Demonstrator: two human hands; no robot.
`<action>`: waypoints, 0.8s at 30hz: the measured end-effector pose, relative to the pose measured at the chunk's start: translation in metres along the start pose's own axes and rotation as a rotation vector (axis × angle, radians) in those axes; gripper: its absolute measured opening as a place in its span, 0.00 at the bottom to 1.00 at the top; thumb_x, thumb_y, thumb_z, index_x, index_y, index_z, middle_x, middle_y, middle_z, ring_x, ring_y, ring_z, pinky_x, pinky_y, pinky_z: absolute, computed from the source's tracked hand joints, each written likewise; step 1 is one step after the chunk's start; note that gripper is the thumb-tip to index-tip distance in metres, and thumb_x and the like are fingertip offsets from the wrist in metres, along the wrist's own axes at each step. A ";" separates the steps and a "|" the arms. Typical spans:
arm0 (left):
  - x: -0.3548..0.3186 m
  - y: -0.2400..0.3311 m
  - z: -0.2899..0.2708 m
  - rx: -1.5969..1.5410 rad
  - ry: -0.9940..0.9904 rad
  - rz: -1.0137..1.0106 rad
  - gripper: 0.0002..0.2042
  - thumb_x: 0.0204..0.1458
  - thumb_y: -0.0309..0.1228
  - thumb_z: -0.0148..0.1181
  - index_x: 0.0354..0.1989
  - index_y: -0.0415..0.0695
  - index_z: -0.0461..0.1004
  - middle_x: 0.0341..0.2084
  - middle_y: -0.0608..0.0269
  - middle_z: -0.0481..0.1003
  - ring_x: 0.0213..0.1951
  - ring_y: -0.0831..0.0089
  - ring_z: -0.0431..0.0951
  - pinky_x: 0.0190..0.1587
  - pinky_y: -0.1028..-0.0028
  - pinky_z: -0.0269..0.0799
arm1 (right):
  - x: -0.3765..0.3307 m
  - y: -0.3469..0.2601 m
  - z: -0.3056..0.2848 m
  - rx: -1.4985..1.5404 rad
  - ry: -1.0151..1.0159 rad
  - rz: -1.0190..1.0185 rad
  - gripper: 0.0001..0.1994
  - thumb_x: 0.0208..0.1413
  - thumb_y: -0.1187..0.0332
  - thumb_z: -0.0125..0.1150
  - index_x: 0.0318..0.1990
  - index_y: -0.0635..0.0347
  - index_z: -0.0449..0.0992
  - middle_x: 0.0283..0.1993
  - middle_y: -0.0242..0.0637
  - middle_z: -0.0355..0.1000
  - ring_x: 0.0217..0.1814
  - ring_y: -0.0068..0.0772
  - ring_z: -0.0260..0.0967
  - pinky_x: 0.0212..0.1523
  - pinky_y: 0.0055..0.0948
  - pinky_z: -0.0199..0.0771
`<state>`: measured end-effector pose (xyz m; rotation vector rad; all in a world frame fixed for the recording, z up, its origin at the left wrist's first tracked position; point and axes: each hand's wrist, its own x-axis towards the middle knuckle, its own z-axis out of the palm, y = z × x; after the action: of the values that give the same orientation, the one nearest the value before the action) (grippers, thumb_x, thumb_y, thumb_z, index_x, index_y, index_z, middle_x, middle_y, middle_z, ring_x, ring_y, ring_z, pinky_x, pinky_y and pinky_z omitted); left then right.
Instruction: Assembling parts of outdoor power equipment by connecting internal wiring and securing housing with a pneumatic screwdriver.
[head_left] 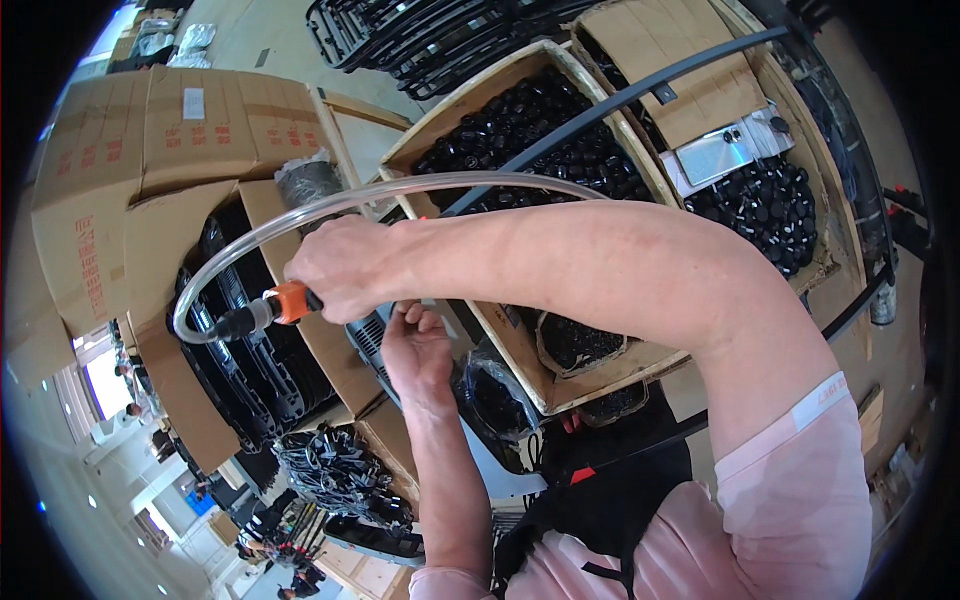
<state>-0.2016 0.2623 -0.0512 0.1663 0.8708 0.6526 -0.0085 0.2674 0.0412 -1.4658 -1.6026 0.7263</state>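
Observation:
My right hand (345,265) is closed round an air tool (291,302) with an orange body. A clear hose (330,200) joins its black coupling and arcs back over my forearm. The tool's working end is hidden by my hand. Just below, my left hand (417,350) has its fingers curled in; whatever they hold, if anything, does not show. Close under both hands lies a long dark panel (370,345) with slots and a pale edge, partly covered by my left wrist.
An open carton (160,330) with black plastic grilles stands left. Wooden bins (560,60) of small black parts stand at right, crossed by a dark metal bar (620,98). A bundle of black clips or cables (340,475) lies lower left. Black frames (430,45) are stacked at the back.

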 end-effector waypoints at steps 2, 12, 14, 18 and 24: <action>-0.007 -0.007 -0.001 0.134 0.100 0.001 0.10 0.74 0.30 0.45 0.49 0.39 0.73 0.34 0.69 0.73 0.35 0.78 0.70 0.35 0.79 0.69 | 0.000 0.000 0.000 0.004 -0.026 -0.017 0.15 0.42 0.71 0.66 0.41 0.61 0.82 0.35 0.53 0.81 0.44 0.58 0.82 0.47 0.52 0.80; -0.024 -0.015 -0.015 -0.015 0.063 -0.020 0.12 0.72 0.44 0.53 0.49 0.49 0.75 0.30 0.76 0.71 0.30 0.81 0.67 0.30 0.80 0.64 | -0.008 -0.005 -0.012 0.075 -0.053 0.182 0.16 0.44 0.66 0.68 0.42 0.58 0.79 0.33 0.50 0.80 0.40 0.57 0.79 0.45 0.50 0.77; -0.022 -0.013 -0.011 -0.052 0.026 -0.018 0.13 0.72 0.45 0.54 0.47 0.49 0.76 0.29 0.76 0.70 0.29 0.81 0.67 0.29 0.80 0.64 | -0.006 -0.010 -0.009 0.003 -0.069 0.121 0.17 0.45 0.65 0.68 0.45 0.58 0.78 0.32 0.50 0.79 0.40 0.58 0.79 0.44 0.50 0.77; -0.008 -0.009 -0.006 -0.096 0.043 -0.041 0.12 0.73 0.43 0.52 0.50 0.49 0.76 0.30 0.76 0.72 0.30 0.80 0.68 0.30 0.79 0.66 | -0.007 -0.008 0.000 0.015 -0.014 0.172 0.21 0.47 0.66 0.67 0.51 0.55 0.79 0.37 0.49 0.81 0.44 0.53 0.81 0.47 0.46 0.79; 0.003 0.010 0.006 -0.303 0.001 -0.026 0.12 0.73 0.43 0.52 0.48 0.49 0.75 0.29 0.76 0.73 0.29 0.80 0.70 0.29 0.79 0.69 | -0.020 -0.046 -0.011 0.379 0.073 0.159 0.24 0.53 0.70 0.74 0.58 0.60 0.76 0.52 0.37 0.81 0.55 0.29 0.78 0.62 0.33 0.78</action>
<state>-0.2005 0.2734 -0.0457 -0.1177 0.7634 0.7521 -0.0226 0.2394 0.0819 -1.3299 -1.2220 0.9950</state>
